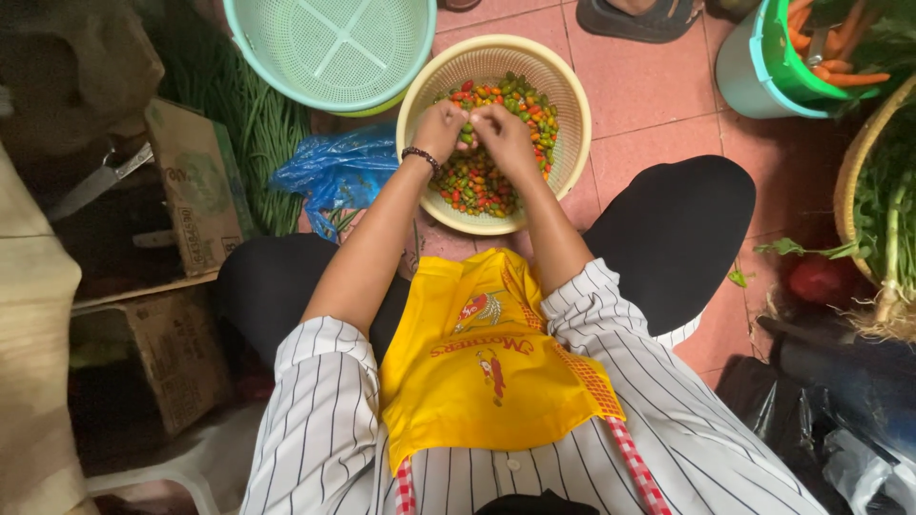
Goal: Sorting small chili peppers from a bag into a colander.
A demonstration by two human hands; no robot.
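The fingers of both hands met over the basket, pinched narrowly together on one small green chili; the left hand and the right hand touched at the fingertips, each curled around that same pepper. A dark bead bracelet circled the left wrist just behind the fingers. Directly beneath them lay the heap of small chilies, red, orange and green, filling the bottom of a round cream-coloured plastic basket that stood on the pink tiled floor.

Just beyond the fingers, touching the cream basket's far rim, stood a pale green colander. To the left of the fingers lay a crumpled blue plastic bag, and farther left a bundle of long green beans beside a cardboard box. Well to the right stood a green-rimmed bucket holding carrots, with leafy greens in a woven basket at the edge. Nearer the body, a yellow apron hung over a striped shirt between black-clad knees.
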